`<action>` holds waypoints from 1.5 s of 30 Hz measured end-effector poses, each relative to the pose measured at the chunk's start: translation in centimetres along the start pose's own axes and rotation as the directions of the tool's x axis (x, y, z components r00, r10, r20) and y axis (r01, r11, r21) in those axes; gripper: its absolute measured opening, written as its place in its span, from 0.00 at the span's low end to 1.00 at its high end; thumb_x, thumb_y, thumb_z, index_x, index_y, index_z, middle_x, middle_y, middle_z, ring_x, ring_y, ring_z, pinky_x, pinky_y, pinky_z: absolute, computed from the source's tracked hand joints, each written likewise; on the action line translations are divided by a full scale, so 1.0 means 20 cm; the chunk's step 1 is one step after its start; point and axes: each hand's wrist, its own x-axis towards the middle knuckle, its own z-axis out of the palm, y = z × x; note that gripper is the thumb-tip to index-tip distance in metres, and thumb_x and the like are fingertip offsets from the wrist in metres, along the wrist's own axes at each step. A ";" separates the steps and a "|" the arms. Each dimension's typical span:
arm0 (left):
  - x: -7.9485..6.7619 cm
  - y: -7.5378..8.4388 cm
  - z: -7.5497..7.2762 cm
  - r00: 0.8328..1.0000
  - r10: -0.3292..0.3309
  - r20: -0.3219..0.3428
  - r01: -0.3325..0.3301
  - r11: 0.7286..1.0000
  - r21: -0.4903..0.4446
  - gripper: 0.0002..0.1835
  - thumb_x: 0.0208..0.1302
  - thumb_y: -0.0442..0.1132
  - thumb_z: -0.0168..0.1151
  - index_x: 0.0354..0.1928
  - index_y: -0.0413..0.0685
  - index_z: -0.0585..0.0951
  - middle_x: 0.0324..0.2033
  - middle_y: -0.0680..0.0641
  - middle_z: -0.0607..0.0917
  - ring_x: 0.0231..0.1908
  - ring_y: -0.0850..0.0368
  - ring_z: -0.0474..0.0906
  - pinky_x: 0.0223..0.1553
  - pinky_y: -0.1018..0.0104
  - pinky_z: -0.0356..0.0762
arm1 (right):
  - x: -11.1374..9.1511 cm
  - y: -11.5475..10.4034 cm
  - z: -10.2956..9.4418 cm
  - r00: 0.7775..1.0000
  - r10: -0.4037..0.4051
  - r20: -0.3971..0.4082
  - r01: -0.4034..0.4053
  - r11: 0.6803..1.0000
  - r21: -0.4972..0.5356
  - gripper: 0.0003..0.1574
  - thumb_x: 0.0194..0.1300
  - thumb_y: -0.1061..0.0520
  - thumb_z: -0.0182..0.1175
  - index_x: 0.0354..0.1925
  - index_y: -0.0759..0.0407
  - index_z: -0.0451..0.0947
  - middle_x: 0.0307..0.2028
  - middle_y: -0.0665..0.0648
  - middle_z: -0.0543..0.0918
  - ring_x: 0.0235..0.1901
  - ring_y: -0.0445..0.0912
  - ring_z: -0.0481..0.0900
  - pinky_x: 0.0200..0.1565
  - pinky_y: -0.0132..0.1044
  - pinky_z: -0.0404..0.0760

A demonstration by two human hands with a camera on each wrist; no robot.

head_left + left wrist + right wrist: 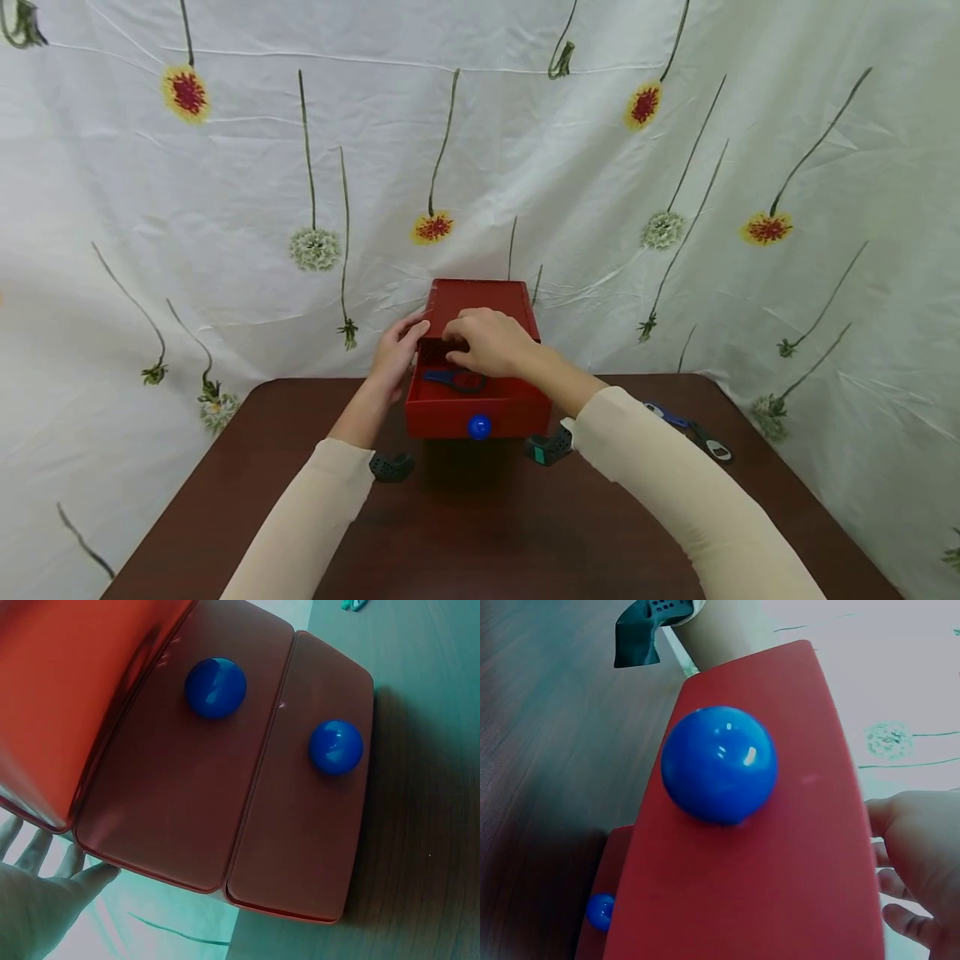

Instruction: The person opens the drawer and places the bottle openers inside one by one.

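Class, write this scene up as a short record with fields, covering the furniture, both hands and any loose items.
Cabinet: red, on a dark table
Top drawer: pulled out
Lower drawers: two, shut, blue knobs
Left hand: touches cabinet's left side
Right hand: over open drawer; grip hidden
Inside: blue-and-dark item
Table's right: similar blue-and-dark tool
Backdrop: white flowered cloth

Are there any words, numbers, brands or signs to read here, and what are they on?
None that I can read.
Red box: no writing shows.
Blue-and-dark thing in the open drawer: too small to tell.
Tool on the table: its pale ovals are too small to tell.
Cloth: I see only plant pictures.
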 end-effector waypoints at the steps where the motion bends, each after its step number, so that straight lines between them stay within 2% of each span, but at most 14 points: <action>1: 0.00 0.00 0.00 1.000 0.002 -0.003 -0.002 1.000 0.000 0.31 0.78 0.53 0.56 0.76 0.49 0.68 0.69 0.42 0.71 0.62 0.46 0.69 0.47 0.58 0.78 | -0.01 0.01 -0.01 1.000 -0.001 -0.005 0.001 1.000 0.013 0.17 0.71 0.49 0.68 0.56 0.51 0.86 0.43 0.50 0.83 0.40 0.42 0.77 0.40 0.36 0.78; 11: 0.02 -0.01 0.01 0.999 0.030 -0.027 -0.030 0.999 -0.014 0.29 0.78 0.52 0.57 0.75 0.47 0.70 0.64 0.42 0.74 0.53 0.51 0.72 0.39 0.66 0.77 | -0.16 0.10 -0.09 0.998 0.008 -0.067 -0.002 0.996 0.088 0.19 0.69 0.52 0.70 0.54 0.58 0.86 0.43 0.53 0.86 0.43 0.45 0.80 0.46 0.39 0.79; 18: 0.02 -0.01 0.02 0.999 0.021 -0.027 -0.022 0.999 -0.024 0.31 0.77 0.52 0.58 0.75 0.47 0.70 0.65 0.41 0.74 0.56 0.48 0.73 0.45 0.61 0.79 | -0.28 0.19 -0.10 0.996 0.050 -0.069 -0.038 0.985 0.171 0.19 0.69 0.55 0.70 0.54 0.63 0.85 0.43 0.55 0.85 0.42 0.48 0.79 0.46 0.42 0.78; 26: 0.02 -0.02 0.01 1.000 0.009 -0.025 -0.009 1.000 -0.015 0.31 0.78 0.53 0.58 0.75 0.47 0.70 0.66 0.41 0.73 0.56 0.49 0.73 0.46 0.61 0.78 | -0.45 0.28 -0.11 0.988 0.127 -0.089 -0.100 0.960 0.261 0.18 0.69 0.55 0.70 0.53 0.63 0.85 0.40 0.55 0.84 0.42 0.52 0.79 0.44 0.44 0.78; 32: 0.02 -0.02 0.01 1.000 0.009 -0.026 -0.009 1.000 -0.009 0.32 0.77 0.54 0.58 0.75 0.47 0.70 0.66 0.41 0.73 0.56 0.48 0.73 0.43 0.62 0.80 | -0.58 0.37 -0.10 0.978 0.154 -0.142 -0.114 0.959 0.258 0.15 0.68 0.57 0.70 0.50 0.63 0.86 0.39 0.55 0.85 0.40 0.54 0.80 0.43 0.47 0.78; 39: 0.02 -0.02 0.01 0.999 0.014 -0.029 -0.014 1.000 0.001 0.31 0.77 0.54 0.58 0.75 0.48 0.70 0.65 0.40 0.73 0.57 0.47 0.73 0.44 0.59 0.80 | -0.71 0.46 -0.07 0.968 0.225 -0.115 -0.185 0.941 0.284 0.14 0.69 0.57 0.69 0.49 0.64 0.87 0.40 0.55 0.86 0.38 0.49 0.80 0.44 0.49 0.79; 45: 0.02 -0.02 0.02 0.999 0.017 -0.040 -0.018 1.000 -0.014 0.30 0.77 0.52 0.58 0.74 0.48 0.71 0.65 0.41 0.74 0.56 0.48 0.73 0.43 0.61 0.80 | -0.83 0.53 -0.03 0.953 0.285 -0.108 -0.245 0.927 0.284 0.13 0.69 0.57 0.69 0.48 0.64 0.87 0.37 0.52 0.85 0.36 0.46 0.80 0.40 0.46 0.79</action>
